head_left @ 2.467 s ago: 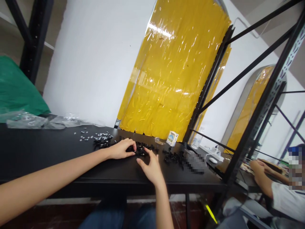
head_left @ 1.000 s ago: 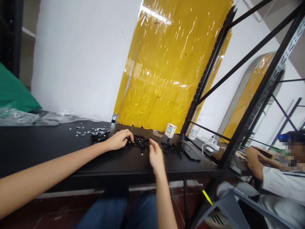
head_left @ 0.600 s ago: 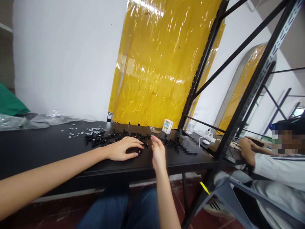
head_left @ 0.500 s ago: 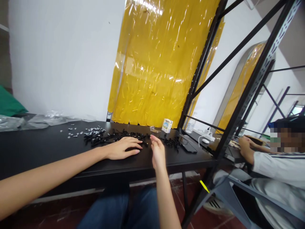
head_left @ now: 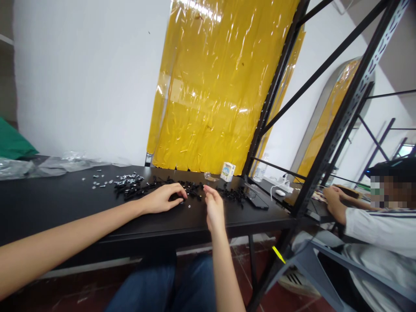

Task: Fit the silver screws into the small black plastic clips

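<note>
A scatter of small black parts (head_left: 152, 185) runs along the black table (head_left: 48, 203). My left hand (head_left: 164, 198) rests palm down at the pile's near edge, fingers curled over some black pieces. Whether it grips one is hidden. Just to its right, my right hand (head_left: 213, 205) stands on its edge beside the parts, fingers together and slightly bent, with nothing seen in it. A tiny silver piece (head_left: 189, 205) lies on the table between the two hands. More black parts (head_left: 232, 193) lie right of my right hand.
Small silver screws (head_left: 104, 180) are strewn at the left, with clear plastic bags (head_left: 48, 164) and green cloth (head_left: 13, 143) behind. A small carton (head_left: 228, 171) and a dark phone (head_left: 256, 201) sit at the right. A black steel rack (head_left: 328, 143) separates me from another seated person (head_left: 373, 225).
My left hand's fingers went from stretched flat to curled, drawing back toward the pile. The right hand barely shifted. Earlier the camera swung to the right.
</note>
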